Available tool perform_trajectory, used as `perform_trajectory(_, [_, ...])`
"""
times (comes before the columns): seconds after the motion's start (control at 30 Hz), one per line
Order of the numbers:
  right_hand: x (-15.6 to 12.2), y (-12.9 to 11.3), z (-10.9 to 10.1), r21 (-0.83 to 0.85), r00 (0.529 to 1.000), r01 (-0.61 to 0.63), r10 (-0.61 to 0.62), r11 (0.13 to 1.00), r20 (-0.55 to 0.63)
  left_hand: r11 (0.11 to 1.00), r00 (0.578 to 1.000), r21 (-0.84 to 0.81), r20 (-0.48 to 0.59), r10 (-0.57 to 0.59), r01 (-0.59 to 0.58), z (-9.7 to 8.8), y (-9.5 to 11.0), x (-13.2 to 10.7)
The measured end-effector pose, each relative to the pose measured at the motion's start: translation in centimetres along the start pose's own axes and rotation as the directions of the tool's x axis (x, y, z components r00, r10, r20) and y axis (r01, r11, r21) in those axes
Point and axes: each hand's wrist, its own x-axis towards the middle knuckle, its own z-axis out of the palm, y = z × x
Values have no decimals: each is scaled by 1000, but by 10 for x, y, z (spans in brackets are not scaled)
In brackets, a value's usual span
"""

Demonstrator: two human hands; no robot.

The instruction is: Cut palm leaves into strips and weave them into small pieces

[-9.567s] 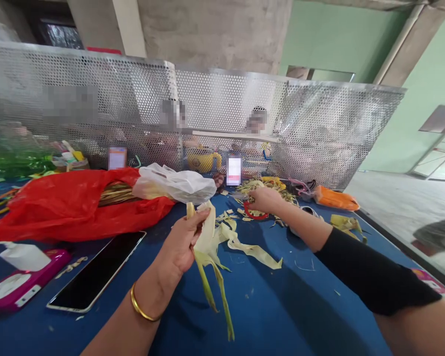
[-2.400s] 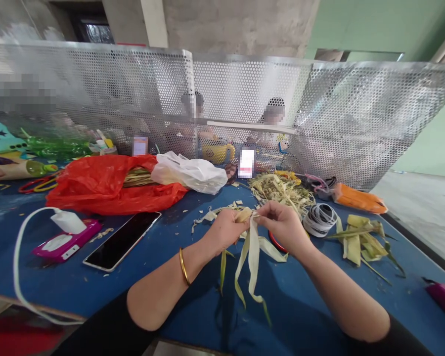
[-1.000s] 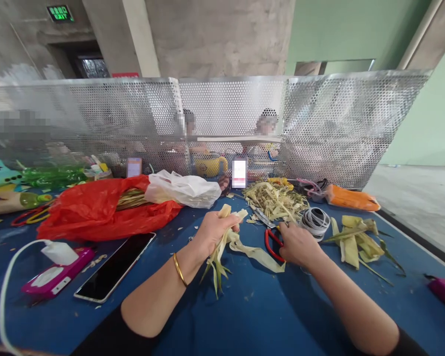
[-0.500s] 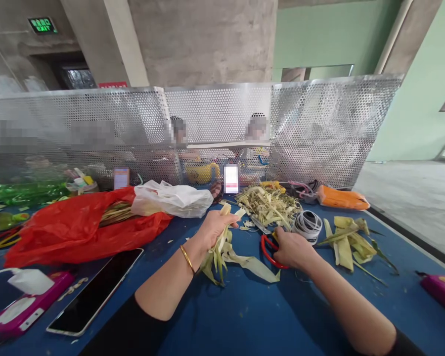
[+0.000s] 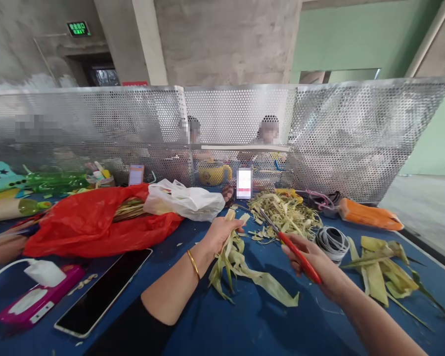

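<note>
Over the table [image 5: 222, 329], left hand [image 5: 219, 236] pinches a husk bundle [image 5: 230, 256], pale ends poking out past the thumb, strips [image 5: 276, 287] trailing below. Right hand [image 5: 322, 258] is closed round the scissors [image 5: 300, 257], blades angled forward over the scraps [image 5: 291, 210], apart from the bundle. Judged by the scraps, some cutting is done; trailing strips and loose leaves [image 5: 375, 279] at right look unworked. Both forearms reach inward, hands well apart.
</note>
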Motion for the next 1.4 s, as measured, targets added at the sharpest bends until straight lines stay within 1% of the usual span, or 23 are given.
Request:
perform_trajectory(0.2, [4,2,-1,-235,999,31,-36,972,-18,1000,1000,4,-1,-8,8,1,1,-3])
perform_trajectory(0.33, [5,4,-1,-313,991,130,-125,941,38,999,1000,-23,0,-21,21,3,5,-7])
perform_trajectory(0.43, [4,4,1,-330,986,167,-160,929,49,998,999,-44,-3,-36,36,6,9,-12])
perform_trajectory(0.6, [6,7,3,-331,989,147,-146,932,29,998,997,4,42,-69,69,11,13,-20])
perform_trajectory(0.7, [7,9,4,-317,990,142,-138,938,36,997,995,24,72,-71,69,12,11,-19])
perform_trajectory(0.83, [7,11,6,-293,989,146,-137,945,51,999,996,22,78,-48,46,13,9,-18])
perform_trajectory(0.97, [8,12,7,-278,991,135,-129,951,41,997,994,45,87,-60,56,13,11,-20])
perform_trajectory(1.07, [8,13,6,-277,990,137,-125,951,62,996,993,63,102,-63,57,12,11,-20])
perform_trajectory(1.27, [8,15,4,-261,983,178,-162,949,82,999,991,24,128,-38,36,9,9,-18])
perform_trajectory(1.4, [9,17,5,-278,982,184,-164,943,92,998,991,25,123,-58,55,10,11,-19])
